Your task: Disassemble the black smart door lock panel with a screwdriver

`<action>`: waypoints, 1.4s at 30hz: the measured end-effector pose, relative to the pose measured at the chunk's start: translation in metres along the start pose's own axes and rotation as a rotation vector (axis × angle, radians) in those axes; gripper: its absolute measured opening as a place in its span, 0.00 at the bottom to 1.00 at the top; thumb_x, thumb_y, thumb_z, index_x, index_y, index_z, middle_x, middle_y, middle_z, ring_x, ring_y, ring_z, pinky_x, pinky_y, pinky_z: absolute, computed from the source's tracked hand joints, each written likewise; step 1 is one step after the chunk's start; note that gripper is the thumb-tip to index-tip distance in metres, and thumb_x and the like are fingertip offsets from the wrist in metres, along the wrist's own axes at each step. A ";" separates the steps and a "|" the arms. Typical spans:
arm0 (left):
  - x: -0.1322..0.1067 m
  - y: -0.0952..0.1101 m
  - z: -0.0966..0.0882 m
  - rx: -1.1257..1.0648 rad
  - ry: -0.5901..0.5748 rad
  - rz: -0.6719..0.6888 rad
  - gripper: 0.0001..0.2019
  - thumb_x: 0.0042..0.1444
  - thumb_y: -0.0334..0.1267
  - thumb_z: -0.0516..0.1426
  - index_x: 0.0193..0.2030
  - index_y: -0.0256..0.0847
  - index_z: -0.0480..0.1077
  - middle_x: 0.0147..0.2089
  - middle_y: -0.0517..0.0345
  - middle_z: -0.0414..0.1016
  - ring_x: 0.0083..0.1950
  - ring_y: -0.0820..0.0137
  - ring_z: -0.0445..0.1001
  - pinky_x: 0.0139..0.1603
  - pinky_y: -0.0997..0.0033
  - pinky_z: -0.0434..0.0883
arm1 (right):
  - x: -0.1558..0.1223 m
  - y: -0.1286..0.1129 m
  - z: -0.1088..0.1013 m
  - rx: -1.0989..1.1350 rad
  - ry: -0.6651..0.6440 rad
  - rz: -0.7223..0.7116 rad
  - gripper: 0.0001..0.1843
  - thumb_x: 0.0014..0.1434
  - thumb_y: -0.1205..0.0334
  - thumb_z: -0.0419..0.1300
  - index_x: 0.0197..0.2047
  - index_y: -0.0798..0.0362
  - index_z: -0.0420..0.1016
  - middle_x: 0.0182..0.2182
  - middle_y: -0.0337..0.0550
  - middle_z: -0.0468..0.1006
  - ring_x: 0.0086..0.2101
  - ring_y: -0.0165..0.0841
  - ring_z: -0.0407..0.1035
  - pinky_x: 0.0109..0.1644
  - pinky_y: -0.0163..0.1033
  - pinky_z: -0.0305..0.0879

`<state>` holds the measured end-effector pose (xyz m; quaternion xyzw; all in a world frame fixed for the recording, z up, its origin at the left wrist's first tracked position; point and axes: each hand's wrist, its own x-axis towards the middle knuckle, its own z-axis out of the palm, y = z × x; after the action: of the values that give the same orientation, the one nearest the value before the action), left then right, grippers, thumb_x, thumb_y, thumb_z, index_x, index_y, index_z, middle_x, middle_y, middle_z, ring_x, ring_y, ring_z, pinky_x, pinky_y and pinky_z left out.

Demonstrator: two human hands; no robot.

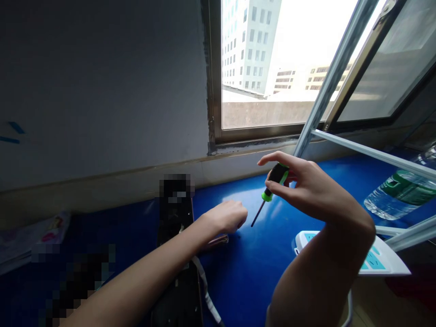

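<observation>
My right hand holds a screwdriver by its black and green handle, the dark shaft slanting down and left with its tip above the blue tabletop. The index finger is lifted off the handle. Lower and to the left, my left hand is closed with its fingers curled under; whatever it may hold is hidden. Just below that hand, a slim, shiny reddish object is partly covered by the wrist. A long black device lies under my left forearm, its far end blurred out.
A whitish cable runs beside the black device. To the right are a white power strip, a large water bottle and a metal frame. A plastic package lies at the left, below the wall. A window stands behind.
</observation>
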<state>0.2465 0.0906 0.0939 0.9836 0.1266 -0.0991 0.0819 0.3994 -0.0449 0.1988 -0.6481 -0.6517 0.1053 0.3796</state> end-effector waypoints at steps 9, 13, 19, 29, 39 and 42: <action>0.003 0.000 0.010 -0.033 -0.058 0.011 0.12 0.49 0.22 0.64 0.35 0.42 0.85 0.34 0.52 0.84 0.33 0.62 0.80 0.33 0.68 0.70 | -0.007 0.010 -0.007 0.018 -0.027 0.106 0.23 0.64 0.59 0.65 0.62 0.46 0.76 0.31 0.39 0.85 0.32 0.38 0.82 0.30 0.36 0.77; 0.004 -0.001 0.013 -0.055 -0.054 0.013 0.12 0.49 0.22 0.64 0.35 0.42 0.85 0.34 0.52 0.85 0.33 0.61 0.81 0.30 0.69 0.70 | -0.008 0.010 -0.008 0.028 -0.038 0.108 0.23 0.64 0.58 0.65 0.62 0.46 0.75 0.31 0.39 0.85 0.32 0.38 0.82 0.31 0.36 0.77; -0.023 0.003 -0.005 -0.102 0.089 -0.005 0.15 0.55 0.27 0.68 0.49 0.43 0.84 0.44 0.49 0.87 0.44 0.57 0.84 0.41 0.66 0.77 | -0.006 0.008 -0.007 0.060 -0.085 0.072 0.24 0.66 0.51 0.65 0.63 0.48 0.73 0.34 0.41 0.85 0.35 0.39 0.83 0.36 0.39 0.80; -0.164 -0.039 -0.004 -0.272 1.256 -0.342 0.12 0.70 0.41 0.59 0.56 0.45 0.78 0.59 0.53 0.80 0.59 0.61 0.79 0.63 0.60 0.74 | 0.008 -0.021 0.014 0.010 0.081 -0.274 0.23 0.66 0.48 0.68 0.61 0.44 0.75 0.39 0.39 0.86 0.37 0.35 0.83 0.37 0.35 0.81; -0.194 -0.052 0.086 -1.190 0.908 -0.356 0.31 0.67 0.53 0.60 0.75 0.53 0.61 0.74 0.49 0.69 0.69 0.52 0.74 0.69 0.49 0.73 | 0.025 -0.076 0.065 0.039 0.020 -0.548 0.15 0.64 0.57 0.71 0.52 0.48 0.77 0.36 0.35 0.85 0.33 0.29 0.81 0.37 0.31 0.80; -0.195 -0.044 0.094 -1.273 0.788 -0.255 0.41 0.64 0.49 0.65 0.79 0.58 0.52 0.70 0.50 0.74 0.66 0.53 0.78 0.68 0.49 0.73 | 0.028 -0.083 0.078 0.033 -0.088 -0.546 0.12 0.64 0.60 0.72 0.47 0.50 0.76 0.36 0.36 0.85 0.33 0.29 0.80 0.35 0.31 0.78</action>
<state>0.0339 0.0698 0.0386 0.6868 0.2920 0.3430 0.5704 0.2904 -0.0028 0.2074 -0.4370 -0.8162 0.0379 0.3759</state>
